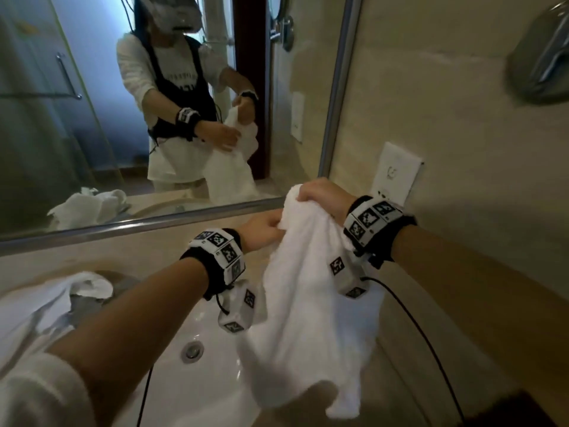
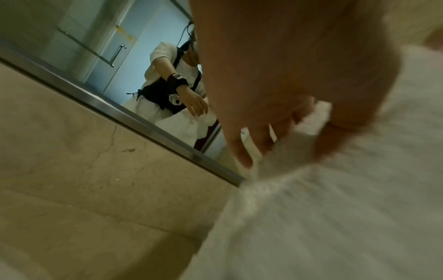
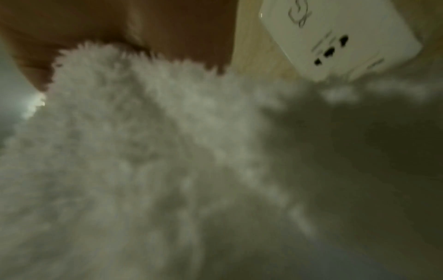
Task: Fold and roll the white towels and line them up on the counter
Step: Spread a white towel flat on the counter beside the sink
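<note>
A white towel (image 1: 308, 318) hangs in the air over the sink, bunched at its top. My right hand (image 1: 311, 192) grips the towel's top corner in a closed fist, near the wall. Just below and to the left, my left hand (image 1: 271, 224) pinches a fold of the towel's edge. In the left wrist view the left hand (image 2: 287, 132) curls onto the blurred towel (image 2: 335, 208), one finger sticking out. In the right wrist view the towel (image 3: 120, 151) fills the frame under my right palm (image 3: 120, 22). A second white towel (image 1: 46, 303) lies crumpled at the left.
The white sink (image 1: 200, 380) with its drain (image 1: 192, 349) lies under my arms. A mirror (image 1: 154, 118) runs along the back, with a beige counter ledge (image 1: 92, 251) below it. A wall outlet (image 1: 397, 171) sits right of my hands, also in the right wrist view (image 3: 335, 37).
</note>
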